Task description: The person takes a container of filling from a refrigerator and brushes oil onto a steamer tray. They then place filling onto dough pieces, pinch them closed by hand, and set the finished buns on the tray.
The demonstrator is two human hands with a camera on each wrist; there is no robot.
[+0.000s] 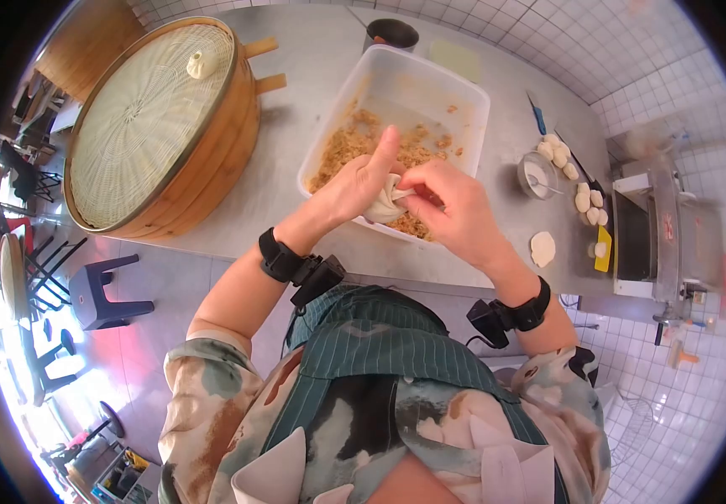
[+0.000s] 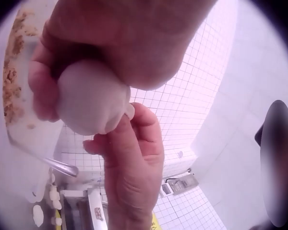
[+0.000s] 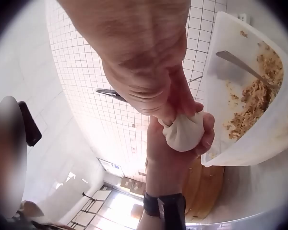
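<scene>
Over the near rim of the white rectangular plastic tub (image 1: 474, 107), I hold a pale, soft dough bun (image 1: 386, 204) between both hands, just above the counter's edge and close to my body. My left hand (image 1: 353, 190) cups it from below and behind, fingers curled round its rounded belly, with one digit sticking straight up over the tub. The left wrist view shows that belly smooth and full in my palm (image 2: 89, 98). My right hand (image 1: 457, 210) comes in from the other side and pinches the gathered top of the dough between thumb and fingertips; the right wrist view shows that pinch closing on the bun's crown (image 3: 185, 132).

Crumbly brown minced filling (image 1: 353, 148) lies in the tub behind the bun, and a metal spoon (image 3: 244, 66) rests in it. To my left on the grey steel counter (image 1: 296, 76) sits a large round bamboo steamer (image 1: 216, 160) with a woven lid, and one finished white bun (image 1: 199, 65) rests near the lid's far edge. To my right stand a small round metal bowl (image 1: 537, 175), a cluster of small white dough lumps (image 1: 583, 200) and one flattened round dough disc (image 1: 542, 249). A dark round cup (image 1: 391, 34) stands beyond the tub.
</scene>
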